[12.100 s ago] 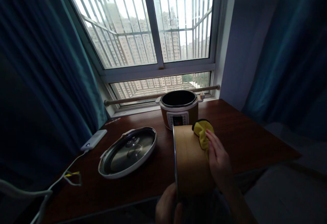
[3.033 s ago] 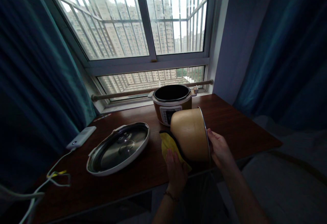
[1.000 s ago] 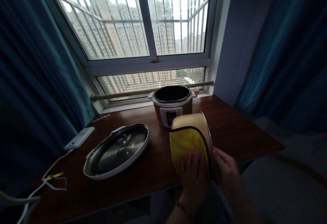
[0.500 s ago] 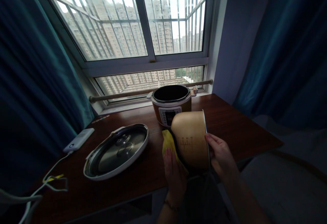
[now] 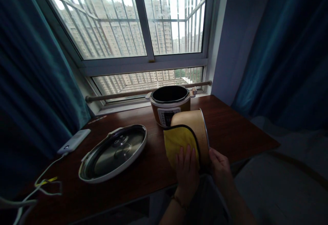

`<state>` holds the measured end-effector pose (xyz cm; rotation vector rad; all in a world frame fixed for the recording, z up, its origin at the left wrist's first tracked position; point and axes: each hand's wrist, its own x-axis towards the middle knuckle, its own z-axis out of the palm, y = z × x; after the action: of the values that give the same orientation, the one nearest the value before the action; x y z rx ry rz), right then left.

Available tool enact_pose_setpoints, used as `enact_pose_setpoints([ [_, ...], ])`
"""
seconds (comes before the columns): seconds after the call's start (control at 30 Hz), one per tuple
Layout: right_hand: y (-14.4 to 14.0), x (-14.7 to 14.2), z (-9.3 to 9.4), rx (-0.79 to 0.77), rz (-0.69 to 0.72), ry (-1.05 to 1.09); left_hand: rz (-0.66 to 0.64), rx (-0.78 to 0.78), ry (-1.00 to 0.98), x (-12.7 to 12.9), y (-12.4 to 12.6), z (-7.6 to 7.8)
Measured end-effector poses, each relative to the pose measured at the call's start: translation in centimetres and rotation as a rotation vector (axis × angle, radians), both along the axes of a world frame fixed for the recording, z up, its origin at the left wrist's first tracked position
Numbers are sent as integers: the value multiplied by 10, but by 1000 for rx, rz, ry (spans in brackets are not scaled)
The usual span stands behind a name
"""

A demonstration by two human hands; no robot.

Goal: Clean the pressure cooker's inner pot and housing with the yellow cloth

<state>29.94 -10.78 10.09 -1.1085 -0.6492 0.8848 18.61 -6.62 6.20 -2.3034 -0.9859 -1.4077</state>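
My left hand [image 5: 187, 170] presses a yellow cloth [image 5: 179, 139] with a dark edging against the outer side of a gold inner pot [image 5: 189, 119]. Its fingers lie stretched over the cloth. The pot is tipped on its side, its metal rim turned to the right. With thumb and fingers, my right hand [image 5: 220, 165] grips that rim low on the right. The cloth hides much of the pot's wall. Just behind the pot stands the rice cooker body [image 5: 153, 110], open at the top, its control panel partly covered by the pot.
A round cooker lid [image 5: 120, 156] lies inner side up on the wooden table [image 5: 246, 132]. Left of it, a white power bank [image 5: 74, 141] trails a white cable [image 5: 47, 167]. A barred window [image 5: 151, 61] is behind the table, with blue curtains [image 5: 38, 64] at the sides.
The left hand and cloth have slid right across the pot's side, covering its markings, and the cloth now faces me more fully. The pot has turned slightly, and my right hand sits lower.
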Motion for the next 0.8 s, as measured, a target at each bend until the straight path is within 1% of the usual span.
enact_pose_setpoints([
  [0.1, 2, -5, 9, 42, 60, 25, -31, 35, 4, 15, -7, 3],
  [0.17, 2, -7, 18, 54, 68, 75, -33, 47, -12, 20, -11, 1],
  [0.23, 1, -7, 27, 46, 74, 148, -45, 69, -4, 20, -14, -3],
  [0.33, -1, -8, 42, 23, 106, 265, -61, 99, 20, 11, -16, -12],
  [0.43, -1, -7, 58, 9, 135, 361, -48, 116, 1, -7, -14, -22],
  [0.53, 6, -5, 73, -17, 187, 413, 10, 140, 4, -27, -4, -35],
  [0.6, 12, -4, 80, -24, 197, 410, 43, 160, 12, -36, 4, -43],
  [0.7, 22, -3, 85, 3, 179, 388, 54, 149, 11, -39, 13, -49],
  [0.8, 26, -5, 79, 31, 168, 377, 41, 98, -7, -33, 14, -45],
])
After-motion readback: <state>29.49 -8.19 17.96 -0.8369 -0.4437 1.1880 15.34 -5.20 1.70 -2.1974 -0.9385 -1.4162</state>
